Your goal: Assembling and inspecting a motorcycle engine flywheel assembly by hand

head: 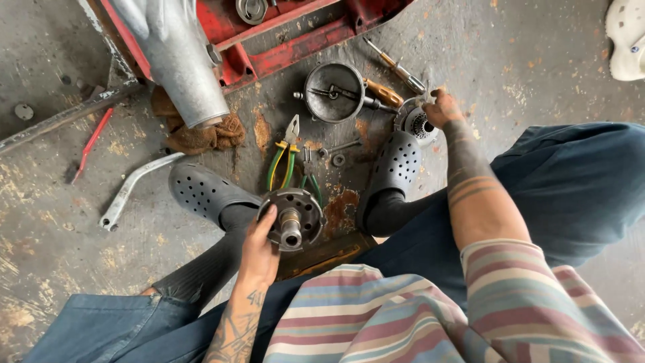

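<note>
The left hand (pixel 259 249) is gripping a round metal hub (pixel 293 218) by its rim — shaft pointing up. The right hand (pixel 440 107) is closing its fingers on a small toothed metal part (pixel 418 124) beside the grey clog (pixel 396 165).

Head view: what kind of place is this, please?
Probably a repair workshop floor. The left hand holds a round metal hub; pliers and a screwdriver lie on stained concrete beside a red metal frame.

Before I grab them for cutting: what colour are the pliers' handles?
Green and yellow pliers, head view.
</note>
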